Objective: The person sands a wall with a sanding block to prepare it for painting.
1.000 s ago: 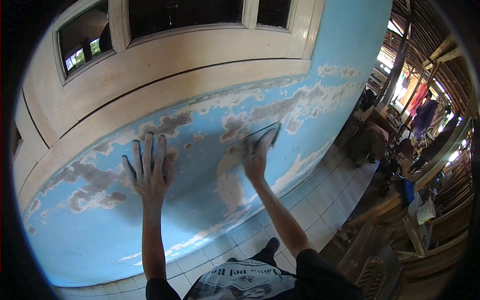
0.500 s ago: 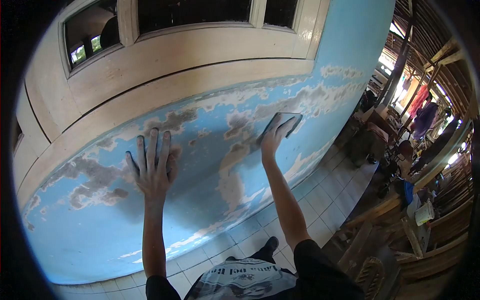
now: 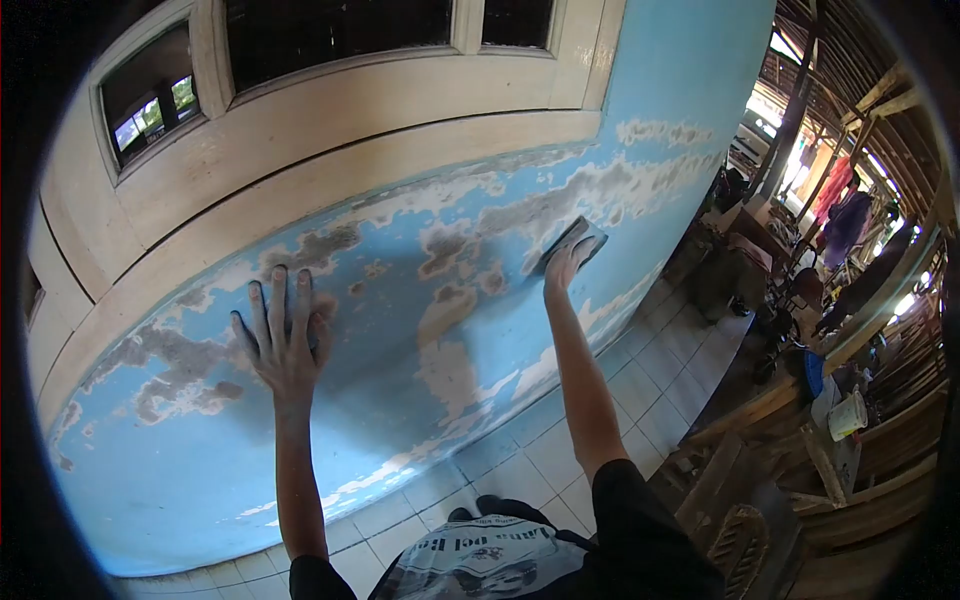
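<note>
Blue paint on the wall (image 3: 345,400) is broken by white and grey bare patches. My left hand (image 3: 286,345) lies against it with the fingers spread, over a patch below the window frame; nothing is in it. Farther right, my right hand (image 3: 562,270) presses a dark grey, flat rectangular piece of sandpaper (image 3: 591,242) to the wall. The sandpaper sits at the lower edge of a long grey patch, tilted up to the right. My palm and fingers hide part of it.
Above the painted area runs a cream window frame (image 3: 400,140) with dark panes. Pale floor tiles (image 3: 530,455) lie along the wall's foot. To the right are wooden planks (image 3: 745,420), a white bucket (image 3: 848,415) and hanging cloths (image 3: 848,220).
My right hand has shifted right with the sandpaper, relative to the wall patches. My left hand keeps its place on the wall. The view has turned slightly right, and my feet show differently.
</note>
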Tool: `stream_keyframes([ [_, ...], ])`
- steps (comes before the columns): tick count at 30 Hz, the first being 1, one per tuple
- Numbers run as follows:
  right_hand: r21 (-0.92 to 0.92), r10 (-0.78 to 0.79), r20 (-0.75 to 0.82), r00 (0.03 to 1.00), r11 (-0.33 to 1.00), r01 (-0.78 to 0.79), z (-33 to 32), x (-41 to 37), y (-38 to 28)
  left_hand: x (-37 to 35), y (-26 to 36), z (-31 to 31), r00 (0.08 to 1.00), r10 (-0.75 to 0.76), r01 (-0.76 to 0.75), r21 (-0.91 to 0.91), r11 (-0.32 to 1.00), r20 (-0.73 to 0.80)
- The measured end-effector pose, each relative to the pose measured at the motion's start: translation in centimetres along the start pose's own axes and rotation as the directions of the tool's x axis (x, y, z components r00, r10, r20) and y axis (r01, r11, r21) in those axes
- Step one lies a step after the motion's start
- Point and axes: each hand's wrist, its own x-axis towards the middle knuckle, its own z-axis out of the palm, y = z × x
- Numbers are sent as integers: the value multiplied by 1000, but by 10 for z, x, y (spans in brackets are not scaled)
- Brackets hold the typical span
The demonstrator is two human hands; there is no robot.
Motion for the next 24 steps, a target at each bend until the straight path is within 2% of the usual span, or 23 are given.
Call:
stream_keyframes([
  [2, -93, -204, 117, 972, 972, 215, -3, -30, -1, 0, 0, 1, 1000, 1, -1, 5, 1000, -12],
  [3, -209, -409, 177, 895, 873, 440, 2, -58, -1, 0, 0, 1, 1000, 4, -4, 3, 1000, -24],
  [4, -222, -397, 259, 881, 863, 454, 1, -90, -16, 1, 1, 1, 1000, 7, -7, 3, 1000, -26],
  [5, -186, -466, 314, 827, 824, 535, -2, -112, -19, 0, 0, 0, 1000, 22, -22, 24, 999, -18],
  [6, -159, -391, 391, 833, 863, 480, -9, -123, -29, 0, -1, -1, 999, 42, -41, 43, 998, -8],
  [9, -142, -325, 332, 885, 911, 388, -7, -96, -18, -2, -4, 1, 998, 56, -55, 51, 997, -17],
  [10, -161, -194, 284, 939, 956, 246, -6, -76, -25, -1, -3, 1, 998, 66, -64, 61, 996, -24],
  [12, -134, -177, 138, 975, 972, 195, -4, -11, -1, 0, -3, 2, 998, 58, -56, 56, 997, -36],
  [14, -201, -234, 15, 972, 952, 232, -6, 58, 33, 0, -3, 2, 998, 43, -41, 58, 997, -43],
  [16, -190, -45, -42, 998, 981, 36, -18, 110, 32, 1, -4, 2, 995, 79, -75, 71, 995, -54],
  [19, -121, -94, 6, 996, 988, 94, -27, 113, 48, 2, -3, 1, 996, 77, -74, 79, 994, -48],
  [20, -239, -256, -9, 967, 939, 247, -20, 105, 63, 3, 0, -1, 995, 83, -79, 75, 994, -48],
  [21, -575, -371, 171, 913, 715, 398, -24, 77, 52, 5, 3, -2, 997, 55, -52, 55, 997, -57],
  [22, -286, -350, 81, 933, 889, 358, -15, 46, 43, 7, 6, -1, 997, 29, -26, 33, 999, -65],
  [24, -169, -223, 180, 958, 953, 253, -18, -18, 6, 7, 21, 2, 996, 74, -76, -38, 996, -47],
])
